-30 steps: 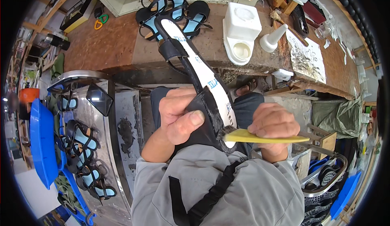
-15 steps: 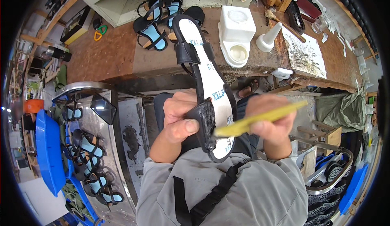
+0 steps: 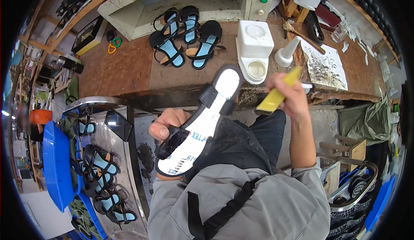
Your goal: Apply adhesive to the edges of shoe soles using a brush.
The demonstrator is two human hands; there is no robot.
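Observation:
My left hand (image 3: 168, 121) is closed on the edge of an unfinished black sandal (image 3: 202, 132), which is tilted with its white, blue-printed face upward. Black straps fold over both sides of it, and one wide flap stands by my thumb. Raised to the right, my right hand (image 3: 293, 95) grips a flat yellow strip-like tool (image 3: 280, 93), apart from the sandal. Close beyond that hand, a white plastic pot (image 3: 255, 45) with a round front cup stands at the bench edge. Some fingers of my left hand are hidden behind the sandal.
Black sandals with light-blue insoles (image 3: 168, 48) sit on the brown bench (image 3: 125, 71) before a metal cabinet opening. A white cone (image 3: 286, 52) and stained paper (image 3: 325, 63) lie right. At left, a metal tray (image 3: 125, 149) holds more sandals beside a blue bin (image 3: 56, 166).
The yellow tool has left the sandal's strap flap and moved up and right toward the white pot. My left hand has shifted left, and the sandal has tilted, its upper end now leaning right.

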